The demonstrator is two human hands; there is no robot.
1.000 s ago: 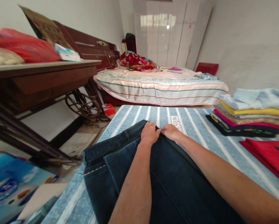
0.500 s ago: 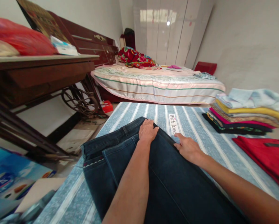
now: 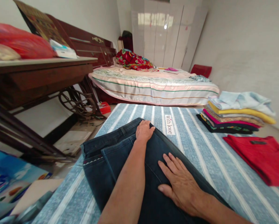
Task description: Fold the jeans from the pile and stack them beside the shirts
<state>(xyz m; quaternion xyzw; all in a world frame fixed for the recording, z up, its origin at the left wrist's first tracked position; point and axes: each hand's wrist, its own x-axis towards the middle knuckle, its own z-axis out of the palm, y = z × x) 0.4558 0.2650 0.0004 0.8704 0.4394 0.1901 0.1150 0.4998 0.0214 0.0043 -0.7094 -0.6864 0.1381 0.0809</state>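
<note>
Jeans (image 3: 151, 177), dark blue, sit directly beneath both hands on the blue striped cloth (image 3: 127, 115), and look at that slant: long axis running from about eleven o'clock, the waistband (image 3: 108, 135) end, down to five, where denim leaves the view. Left hand (image 3: 144, 130) is up at the waistband's far corner, fingers over the edge; whether it pinches, can't tell. Right hand (image 3: 179, 180), towards five o'clock from it, lies palm down, fingers spread, well apart from the left and nearer the long right-hand edge. Out at two o'clock, folded stack (image 3: 234, 115); around three, red garment (image 3: 258, 160).
</note>
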